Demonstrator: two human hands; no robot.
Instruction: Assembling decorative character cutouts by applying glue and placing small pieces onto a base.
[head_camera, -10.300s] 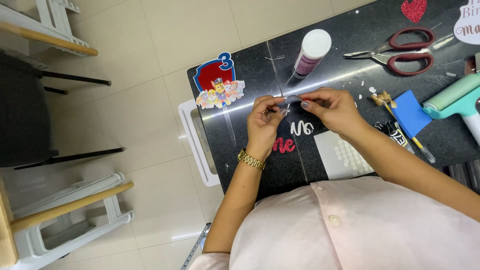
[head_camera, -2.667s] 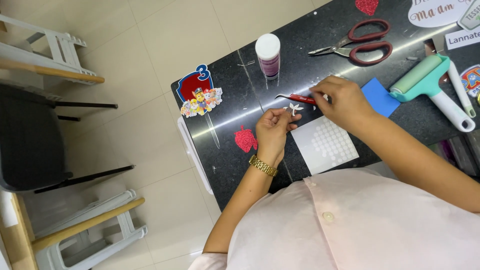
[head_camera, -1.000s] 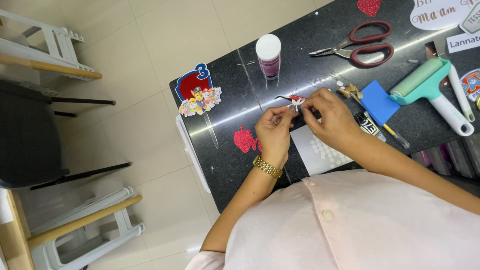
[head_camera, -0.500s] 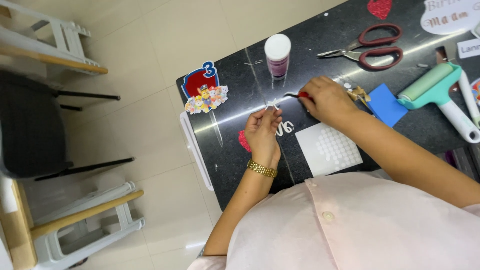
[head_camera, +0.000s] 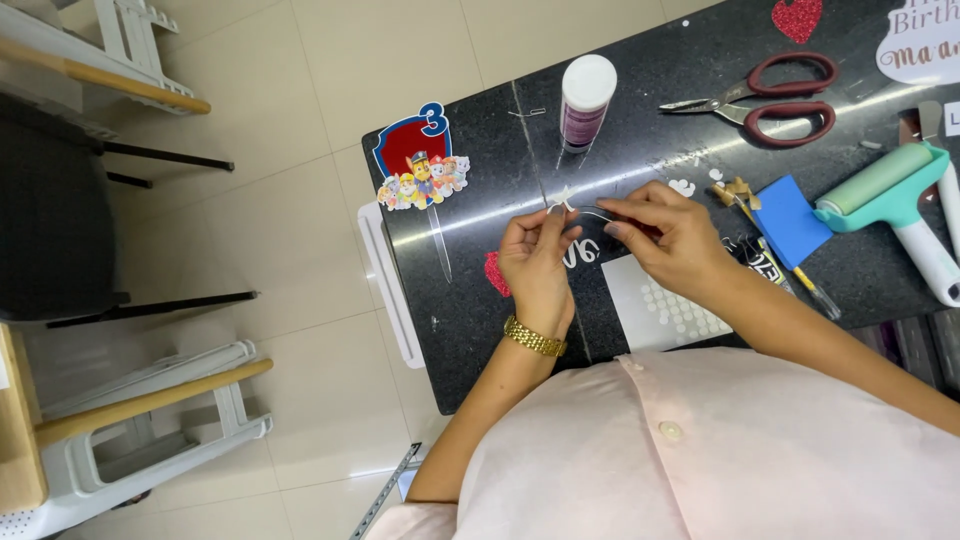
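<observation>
I hold a small white paper shape (head_camera: 563, 198) pinched between the thumb and fingertips of my left hand (head_camera: 537, 262), just above the dark speckled table (head_camera: 480, 330). My right hand (head_camera: 668, 238) sits close beside it, thumb and forefinger pressed narrow on a thin clear strip (head_camera: 592, 212) that curves from the white shape toward my fingers; the strip is too fine for me to tell more about it. A gold watch (head_camera: 534, 337) circles my left wrist.

Under my hands lie a white sheet of dots (head_camera: 662, 310) and a red glitter heart (head_camera: 494, 276), the heart partly hidden by my left hand. Further up the table stands a bottle with a white cap (head_camera: 586, 100), and to its right lie red-handled scissors (head_camera: 770, 97). A blue square pad (head_camera: 790, 220) rests near my right hand, with a teal roller (head_camera: 895, 195) just beyond it. At the left edge of the table lies a red and blue cartoon cake topper (head_camera: 417, 160) on a clear stick. White chairs (head_camera: 140, 420) stand on the tiled floor, well apart from the table.
</observation>
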